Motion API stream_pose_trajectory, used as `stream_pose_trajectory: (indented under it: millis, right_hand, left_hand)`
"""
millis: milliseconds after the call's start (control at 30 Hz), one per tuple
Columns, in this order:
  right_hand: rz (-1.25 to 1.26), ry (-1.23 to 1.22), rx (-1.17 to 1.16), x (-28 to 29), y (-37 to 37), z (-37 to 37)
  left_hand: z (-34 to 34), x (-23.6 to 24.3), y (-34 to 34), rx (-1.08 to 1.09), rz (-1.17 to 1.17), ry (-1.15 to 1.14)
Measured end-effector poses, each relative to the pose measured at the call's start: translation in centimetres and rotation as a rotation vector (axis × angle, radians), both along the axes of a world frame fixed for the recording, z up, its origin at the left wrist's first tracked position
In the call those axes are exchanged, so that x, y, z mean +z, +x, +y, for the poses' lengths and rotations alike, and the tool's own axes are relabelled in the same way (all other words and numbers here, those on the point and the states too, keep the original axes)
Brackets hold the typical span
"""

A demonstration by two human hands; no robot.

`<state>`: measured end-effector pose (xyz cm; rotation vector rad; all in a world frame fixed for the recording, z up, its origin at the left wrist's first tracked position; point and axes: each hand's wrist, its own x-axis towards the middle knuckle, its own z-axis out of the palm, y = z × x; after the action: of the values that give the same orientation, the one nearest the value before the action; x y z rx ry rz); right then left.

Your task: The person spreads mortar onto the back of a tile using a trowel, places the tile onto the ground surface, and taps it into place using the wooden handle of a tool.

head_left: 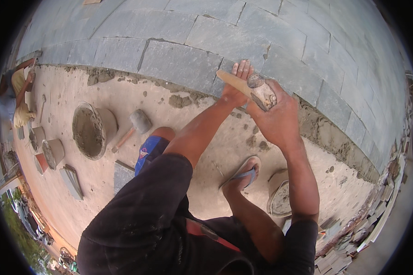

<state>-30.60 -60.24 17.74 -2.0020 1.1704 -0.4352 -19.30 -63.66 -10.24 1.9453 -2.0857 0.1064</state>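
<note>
Tile [226,68], grey slate, in the lowest course, sits under left hand [234,95]: fingers straight and close together, palm side down. Right hand [278,115] curls around the crusted end of a mallet-like tool [237,83] (fingers mostly hidden), its wooden handle crossing above the left hand.

Edges: the course's near edge curves across the view; right of the hands, a mortar strip [323,130] lies exposed along it. Concrete floor [183,137] gives room on the near side, with crumbs scattered. Limits there: mortar bucket [107,123] and rubber mallet [141,121] at left, flip-flop [251,177] on a foot, second bucket [275,182] just right of it. Co-worker [19,91] well apart, far left.
</note>
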Motion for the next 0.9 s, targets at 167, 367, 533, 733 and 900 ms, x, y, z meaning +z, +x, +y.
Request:
stream_pose_trajectory:
  millis: [167, 367, 533, 733, 900]
  right_hand:
    - [0.031, 0.025, -0.027, 0.9, 0.1, 0.0]
    - [0.008, 0.0, -0.082, 0.3, -0.4, -0.2]
    - [-0.01, 0.17, -0.162, 0.1, -0.9, 0.1]
    - [-0.136, 0.004, -0.325, 2.5, -4.5, 0.8]
    - [-0.156, -0.022, -0.506, 1.5, -9.1, 0.3]
  left_hand:
    - [-0.2, 0.5, 0.2, 0.008, 0.008, 0.08]
    - [-0.5, 0.6, 0.3, 0.017, 0.023, 0.013]
    - [0.0, 1.6, 0.2, -0.002, 0.02, 0.013]
    - [0.0, 1.5, -0.2, 0.031, 0.144, 0.1]
    - [-0.2, 1.6, -0.4, 0.037, 0.108, 0.052]
